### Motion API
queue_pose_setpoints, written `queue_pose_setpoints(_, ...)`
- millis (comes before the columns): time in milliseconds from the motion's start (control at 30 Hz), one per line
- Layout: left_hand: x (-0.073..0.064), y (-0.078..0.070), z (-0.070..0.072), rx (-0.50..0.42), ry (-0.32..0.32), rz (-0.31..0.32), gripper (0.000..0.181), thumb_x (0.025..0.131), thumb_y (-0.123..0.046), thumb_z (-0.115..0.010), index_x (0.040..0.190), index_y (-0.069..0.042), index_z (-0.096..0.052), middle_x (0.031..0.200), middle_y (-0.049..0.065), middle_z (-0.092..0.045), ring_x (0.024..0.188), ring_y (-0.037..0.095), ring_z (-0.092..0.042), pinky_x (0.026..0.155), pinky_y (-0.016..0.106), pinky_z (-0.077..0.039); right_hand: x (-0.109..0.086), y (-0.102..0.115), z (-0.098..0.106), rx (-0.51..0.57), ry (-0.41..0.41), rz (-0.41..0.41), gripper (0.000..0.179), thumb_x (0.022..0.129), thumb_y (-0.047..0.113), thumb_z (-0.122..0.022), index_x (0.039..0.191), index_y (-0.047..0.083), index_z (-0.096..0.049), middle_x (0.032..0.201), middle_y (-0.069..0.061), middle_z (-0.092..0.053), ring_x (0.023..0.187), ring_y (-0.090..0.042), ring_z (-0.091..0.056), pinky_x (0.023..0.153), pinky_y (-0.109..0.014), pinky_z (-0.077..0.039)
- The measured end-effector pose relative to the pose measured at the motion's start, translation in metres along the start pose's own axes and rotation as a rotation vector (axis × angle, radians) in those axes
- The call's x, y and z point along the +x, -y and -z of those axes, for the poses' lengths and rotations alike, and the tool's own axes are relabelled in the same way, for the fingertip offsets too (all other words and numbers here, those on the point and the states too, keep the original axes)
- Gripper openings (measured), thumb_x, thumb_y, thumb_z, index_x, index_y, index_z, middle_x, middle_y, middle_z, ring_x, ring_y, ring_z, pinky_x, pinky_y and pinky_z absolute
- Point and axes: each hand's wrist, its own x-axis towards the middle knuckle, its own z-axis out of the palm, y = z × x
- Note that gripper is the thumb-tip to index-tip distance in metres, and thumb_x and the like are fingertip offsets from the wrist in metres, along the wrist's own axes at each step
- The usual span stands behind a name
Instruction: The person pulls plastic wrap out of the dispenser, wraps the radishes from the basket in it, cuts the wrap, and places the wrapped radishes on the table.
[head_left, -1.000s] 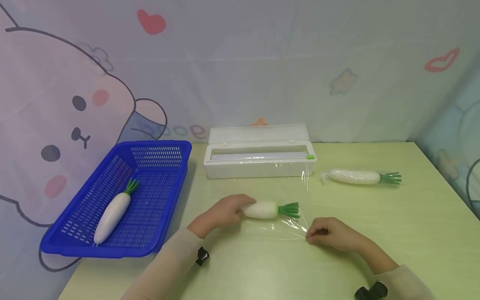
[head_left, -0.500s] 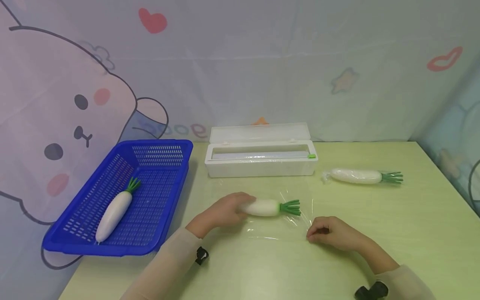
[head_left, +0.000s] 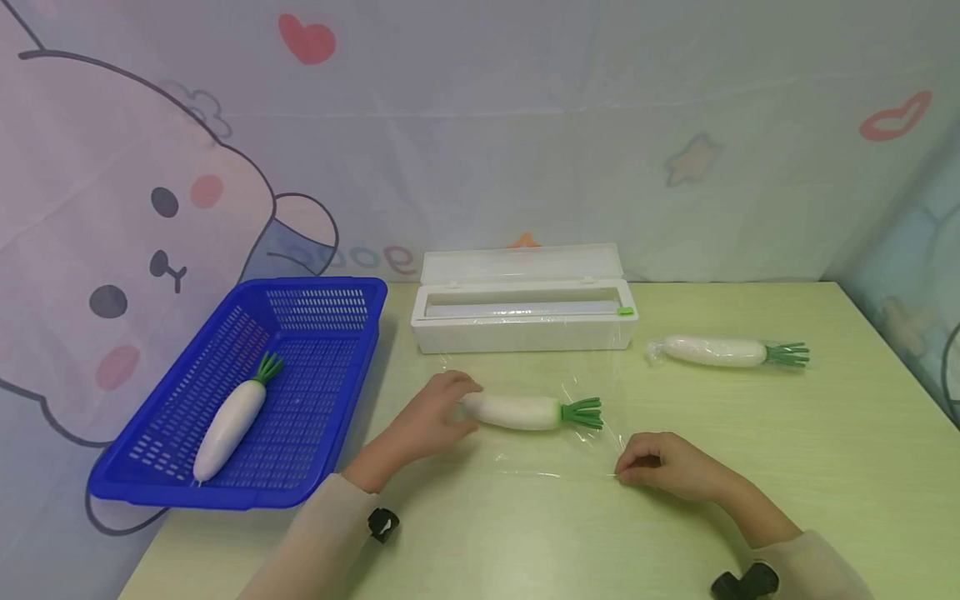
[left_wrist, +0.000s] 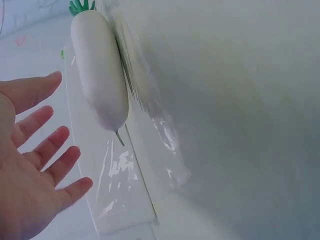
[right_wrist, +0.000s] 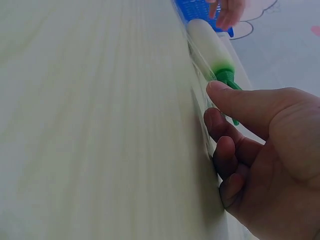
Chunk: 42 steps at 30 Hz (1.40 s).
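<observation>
A white radish (head_left: 517,412) with green stalks lies on a clear sheet of cling film (head_left: 536,460), stalks to the right. At its left end is my left hand (head_left: 431,417); the left wrist view shows the fingers (left_wrist: 62,165) spread and apart from the radish (left_wrist: 100,70). My right hand (head_left: 667,467) pinches the near right corner of the film between thumb and forefinger. The film stretches back to a white dispenser box (head_left: 525,335) with its lid up. Part of the film is too transparent to trace.
On the left stands a blue basket (head_left: 330,450) with another white radish (head_left: 231,429) in it. A film-wrapped radish (head_left: 716,352) lies at the right back of the table (head_left: 840,467). Behind the table hangs a printed cloth (head_left: 480,133).
My left hand has let go of the radish and drawn back to the left, its fingers opening. The right hand keeps its pinch on the film in nearly the same place.
</observation>
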Motion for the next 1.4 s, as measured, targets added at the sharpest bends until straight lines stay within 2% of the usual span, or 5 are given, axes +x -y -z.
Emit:
queue_pose_setpoints(100,-0.015,0.002,0.003,0.035,-0.018,0.047,0.027,0.080,-0.015,-0.075,0.103,-0.004,-0.066,0.105,0.008,-0.061,0.104,0.028,-0.053,0.087,0.047,-0.043,0.000,-0.001,-0.001,0.002,0.003,0.006,0.005,0.090,0.015,-0.068,0.091,0.013,-0.072,0.088,0.010,-0.064,0.080,0.000,-0.054,0.070,-0.021,-0.046)
queue_pose_setpoints(300,-0.044,0.006,0.007,0.100,0.183,0.202,0.025,0.071,-0.021,-0.083,0.086,-0.012,-0.066,0.086,-0.002,-0.057,0.087,0.018,-0.051,0.073,0.039,-0.035,0.000,-0.003,-0.001,-0.004,0.011,0.013,0.005,0.090,0.016,-0.067,0.091,0.014,-0.071,0.089,0.009,-0.065,0.081,0.000,-0.054,0.071,-0.021,-0.047)
queue_pose_setpoints(400,-0.052,0.009,0.009,0.112,0.209,0.234,0.024,0.068,-0.016,-0.084,0.082,-0.013,-0.065,0.082,-0.003,-0.054,0.083,0.017,-0.047,0.071,0.038,-0.034,0.001,-0.003,0.000,0.000,0.011,0.020,0.005,0.090,0.014,-0.067,0.091,0.014,-0.071,0.088,0.009,-0.064,0.081,0.000,-0.054,0.070,-0.021,-0.047)
queue_pose_setpoints(900,-0.054,0.021,0.006,0.050,0.106,0.178,0.021,0.087,0.004,-0.060,0.075,-0.012,-0.053,0.073,-0.005,-0.046,0.073,0.013,-0.042,0.071,0.040,-0.035,0.002,-0.003,0.005,0.013,-0.008,0.006,0.008,0.090,0.014,-0.067,0.094,0.010,-0.072,0.088,0.004,-0.066,0.077,0.000,-0.052,0.067,-0.021,-0.046)
queue_pose_setpoints(1400,-0.044,0.024,0.006,0.008,-0.144,0.202,0.019,0.091,0.004,-0.058,0.080,-0.009,-0.050,0.081,0.001,-0.049,0.078,0.019,-0.044,0.070,0.036,-0.036,0.011,0.005,0.015,0.014,-0.062,-0.063,0.011,0.092,0.010,-0.064,0.097,0.004,-0.071,0.089,-0.003,-0.068,0.074,-0.003,-0.054,0.065,-0.021,-0.047)
